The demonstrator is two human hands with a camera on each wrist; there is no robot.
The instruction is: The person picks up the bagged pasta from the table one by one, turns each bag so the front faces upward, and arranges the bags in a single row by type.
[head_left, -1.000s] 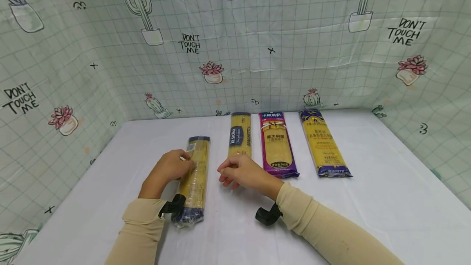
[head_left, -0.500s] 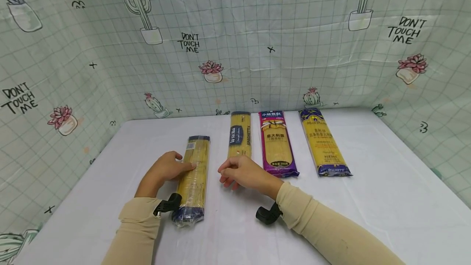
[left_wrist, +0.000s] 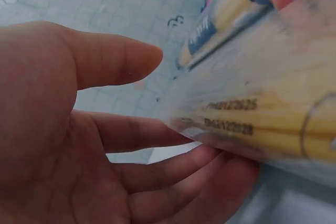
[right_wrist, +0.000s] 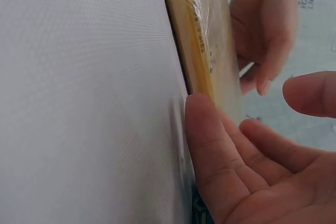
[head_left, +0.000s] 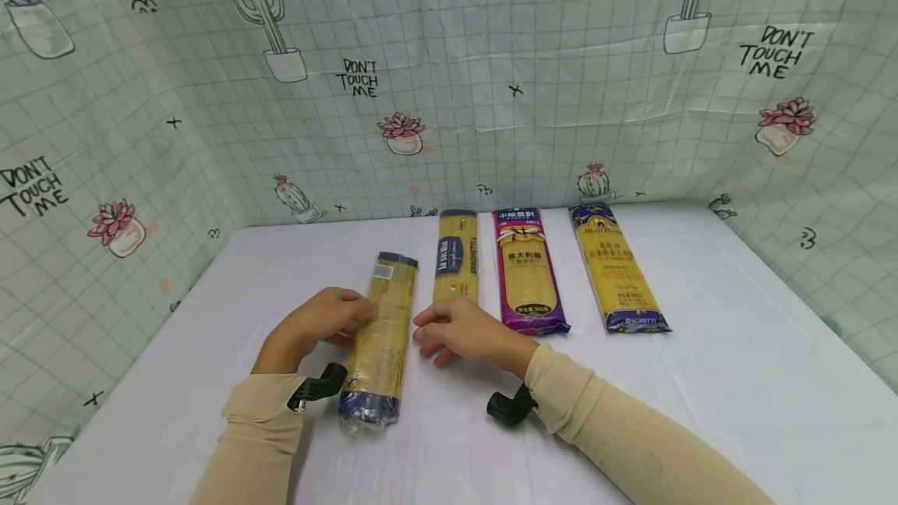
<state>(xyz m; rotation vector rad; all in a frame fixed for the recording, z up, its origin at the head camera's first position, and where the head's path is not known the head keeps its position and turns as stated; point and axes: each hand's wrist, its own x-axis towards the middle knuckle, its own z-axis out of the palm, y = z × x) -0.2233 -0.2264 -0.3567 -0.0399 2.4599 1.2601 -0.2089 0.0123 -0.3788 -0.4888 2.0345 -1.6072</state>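
Note:
A clear-wrapped spaghetti pack point(head_left: 384, 333) with dark blue ends lies left of centre on the white table, slightly slanted. At its left edge is my left hand point(head_left: 326, 319); in the left wrist view its fingers point(left_wrist: 152, 177) reach against the underside of the pack's edge, while the thumb stands apart from the wrapper. My right hand point(head_left: 466, 333) is just right of the pack, fingers loosely bent and gripping nothing. The right wrist view has its fingertips point(right_wrist: 202, 114) close to the pack's side; whether they touch is unclear.
Behind my right hand lies a La Sicilia spaghetti pack point(head_left: 456, 256), partly covered. A purple-edged pasta pack point(head_left: 529, 275) and a yellow-and-blue spaghetti pack point(head_left: 617, 271) lie to its right. A patterned cloth point(head_left: 449, 154) hangs behind the table point(head_left: 701, 404).
The near pack has shifted right towards my right hand and slanted. My left thumb, which lay over the pack, has come off its top. The right hand has hardly moved.

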